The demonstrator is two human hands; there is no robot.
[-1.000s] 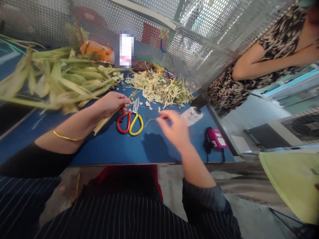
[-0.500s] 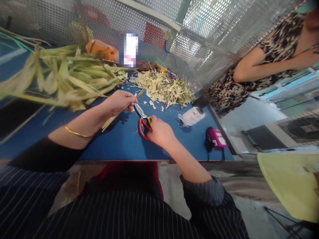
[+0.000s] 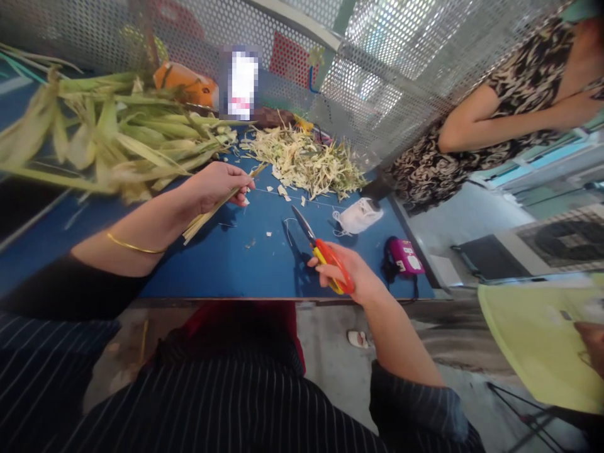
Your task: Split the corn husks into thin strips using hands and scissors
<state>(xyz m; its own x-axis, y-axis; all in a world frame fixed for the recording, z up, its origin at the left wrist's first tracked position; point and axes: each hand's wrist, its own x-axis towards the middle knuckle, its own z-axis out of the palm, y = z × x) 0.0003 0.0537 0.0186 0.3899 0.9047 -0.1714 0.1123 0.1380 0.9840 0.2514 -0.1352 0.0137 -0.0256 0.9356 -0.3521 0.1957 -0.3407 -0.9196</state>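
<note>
My left hand (image 3: 221, 187) pinches a narrow bundle of dried corn husk strips (image 3: 204, 220) above the blue table (image 3: 212, 270). Its short end pokes out past my fingertips and the longer end hangs back under the wrist. My right hand (image 3: 352, 270) grips red and yellow handled scissors (image 3: 309, 229), blades closed and pointing away to the upper left, apart from the strips. Beyond my left hand spreads a heap of long corn husks (image 3: 113, 135). A pile of cut husk scraps (image 3: 306, 160) lies farther back, with small loose bits in front of it.
A white cloth pouch with strings (image 3: 359, 217) and a magenta box with a black cord (image 3: 406, 257) sit at the table's right side. An orange packet (image 3: 186, 83) and a blurred-out phone-like screen (image 3: 243, 82) stand at the back. Another person (image 3: 495, 119) is at the right, near a yellow chair (image 3: 528, 340).
My right hand has drawn the scissors away from the strips, down and to the right, turning them. A small scrap now lies on the table there. My left hand keeps its pinch.
</note>
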